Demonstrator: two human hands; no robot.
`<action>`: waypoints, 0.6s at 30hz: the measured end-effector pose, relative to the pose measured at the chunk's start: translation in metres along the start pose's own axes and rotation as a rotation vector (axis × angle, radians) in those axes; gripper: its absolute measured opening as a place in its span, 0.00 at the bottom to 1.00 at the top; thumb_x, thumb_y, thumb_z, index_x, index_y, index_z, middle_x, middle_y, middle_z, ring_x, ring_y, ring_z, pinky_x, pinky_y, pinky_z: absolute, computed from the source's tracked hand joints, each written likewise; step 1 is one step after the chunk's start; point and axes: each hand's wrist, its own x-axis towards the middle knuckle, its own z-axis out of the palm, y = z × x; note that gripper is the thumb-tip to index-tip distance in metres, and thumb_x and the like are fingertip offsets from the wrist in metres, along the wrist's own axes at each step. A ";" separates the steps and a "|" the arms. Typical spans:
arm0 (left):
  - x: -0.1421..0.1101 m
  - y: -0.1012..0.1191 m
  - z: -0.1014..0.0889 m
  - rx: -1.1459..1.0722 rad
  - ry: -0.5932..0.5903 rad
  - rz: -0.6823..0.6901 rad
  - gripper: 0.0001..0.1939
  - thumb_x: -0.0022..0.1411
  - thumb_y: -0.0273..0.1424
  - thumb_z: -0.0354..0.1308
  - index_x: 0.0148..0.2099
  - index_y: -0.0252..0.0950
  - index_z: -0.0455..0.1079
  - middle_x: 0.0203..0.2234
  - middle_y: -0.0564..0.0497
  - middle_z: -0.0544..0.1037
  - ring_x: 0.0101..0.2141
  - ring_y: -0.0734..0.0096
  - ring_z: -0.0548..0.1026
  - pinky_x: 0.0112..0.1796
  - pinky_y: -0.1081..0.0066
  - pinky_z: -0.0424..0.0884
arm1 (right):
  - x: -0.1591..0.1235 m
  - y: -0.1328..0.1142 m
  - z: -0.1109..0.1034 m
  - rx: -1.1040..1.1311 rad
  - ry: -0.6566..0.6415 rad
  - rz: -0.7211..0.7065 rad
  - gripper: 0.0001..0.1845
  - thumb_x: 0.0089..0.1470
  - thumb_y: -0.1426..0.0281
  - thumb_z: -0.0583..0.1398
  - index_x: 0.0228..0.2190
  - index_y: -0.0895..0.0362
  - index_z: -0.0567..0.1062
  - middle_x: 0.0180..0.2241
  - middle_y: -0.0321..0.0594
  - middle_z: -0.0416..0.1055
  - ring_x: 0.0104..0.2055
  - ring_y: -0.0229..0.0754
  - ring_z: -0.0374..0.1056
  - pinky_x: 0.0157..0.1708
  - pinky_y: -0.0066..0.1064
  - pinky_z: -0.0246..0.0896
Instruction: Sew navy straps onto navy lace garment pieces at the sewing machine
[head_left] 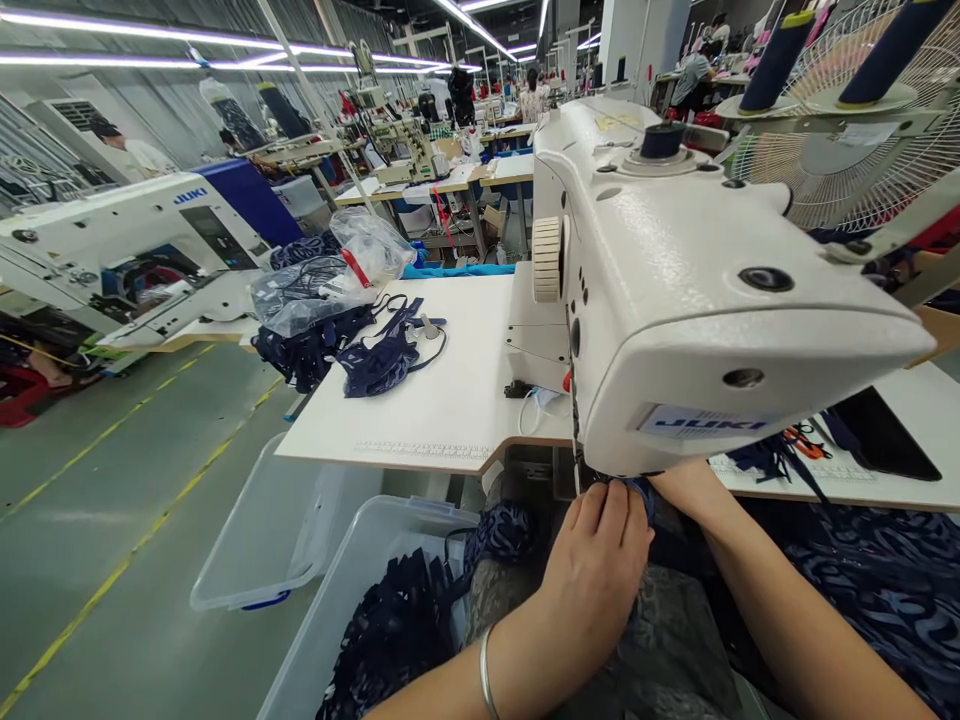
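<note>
A white JUKI sewing machine (675, 290) stands on a white table (442, 400) and fills the middle of the view. Below its head, my left hand (596, 565) is closed, pinching a small piece of dark blue fabric (637, 490) at the machine's underside. My right hand (686, 485) reaches in beside it from the right; its fingers are hidden under the machine head. A silver bangle (487, 675) sits on my left wrist. Patterned dark fabric (885, 600) lies across my lap.
A pile of dark blue pieces (375, 360) and a clear plastic bag (330, 275) lie on the table's left part. Two clear plastic bins (262, 540) stand on the floor; the nearer bin (352, 610) holds dark fabric. Orange scissors (802, 440) lie at right. Other machines and people are behind.
</note>
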 end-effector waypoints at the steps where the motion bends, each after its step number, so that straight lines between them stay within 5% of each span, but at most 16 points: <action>1: 0.000 0.000 0.000 0.001 -0.005 -0.002 0.18 0.70 0.32 0.49 0.57 0.28 0.66 0.50 0.43 0.73 0.49 0.62 0.71 0.49 0.65 0.71 | 0.000 0.001 0.000 0.005 0.002 0.002 0.06 0.48 0.62 0.60 0.28 0.48 0.77 0.35 0.40 0.80 0.49 0.55 0.70 0.45 0.44 0.69; 18: -0.001 0.003 0.000 0.033 -0.001 -0.037 0.17 0.69 0.32 0.51 0.56 0.30 0.67 0.50 0.44 0.73 0.48 0.61 0.72 0.48 0.64 0.72 | -0.001 0.010 0.008 0.003 0.097 0.002 0.09 0.49 0.57 0.61 0.30 0.48 0.76 0.36 0.45 0.79 0.51 0.59 0.68 0.47 0.49 0.68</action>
